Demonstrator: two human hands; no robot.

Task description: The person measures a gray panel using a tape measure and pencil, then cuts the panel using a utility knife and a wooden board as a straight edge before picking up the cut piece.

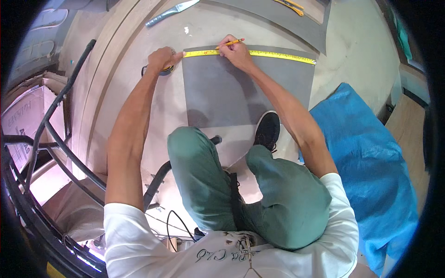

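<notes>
The gray sheet (pixel 250 92) lay flat on the floor, mostly at six o'clock from the right hand (pixel 235 52), its long axis running nine to three. The yellow tape (pixel 278 55) crossed it parallel to that axis, just inside the far edge, with its free end a little past three o'clock.

The right hand was the nearer to the middle of that edge. It gripped a pencil (pixel 230 43) in its fingers, the point slanting between eight and nine o'clock and meeting the tape's far side; whether lead touched sheet, I could not tell.

The left hand (pixel 162 59) lay at nine o'clock from the right, just off the sheet's left far corner. It was curled over the tape's dark case, partly hidden beneath it, with a finger stretched toward three o'clock, onto the strip at the corner. A shoe (pixel 267 129) stood by the near edge, toward five o'clock.
</notes>
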